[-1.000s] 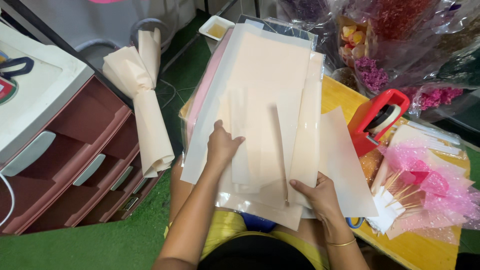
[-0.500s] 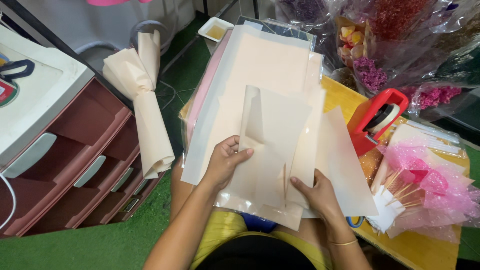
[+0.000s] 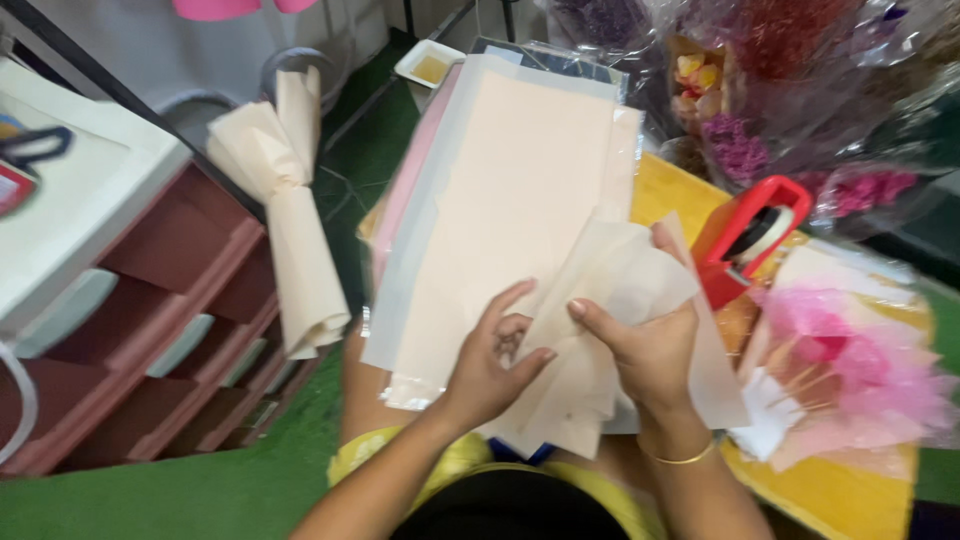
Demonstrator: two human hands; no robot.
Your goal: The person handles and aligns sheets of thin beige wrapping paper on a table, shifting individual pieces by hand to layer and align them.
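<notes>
Two hands in view, both on one cream translucent wrapping sheet (image 3: 600,300). That sheet lies lifted and creased over the near end of one stack of wrapping sheets (image 3: 510,200), which rests on the yellow table (image 3: 830,490).

Left hand (image 3: 490,365): fingers curled, thumb and forefinger pinching the sheet's lower edge. Right hand (image 3: 650,345): closed around the sheet's upper portion, thumb on top, fingers beneath; one gold bangle (image 3: 680,458) at the wrist.

Also counted: one red tape dispenser (image 3: 750,235), just right of the stack; one rolled paper bundle (image 3: 285,200), left of the stack; one maroon drawer unit (image 3: 150,310), far left; pink cellophane wraps (image 3: 850,370), number unclear.
</notes>
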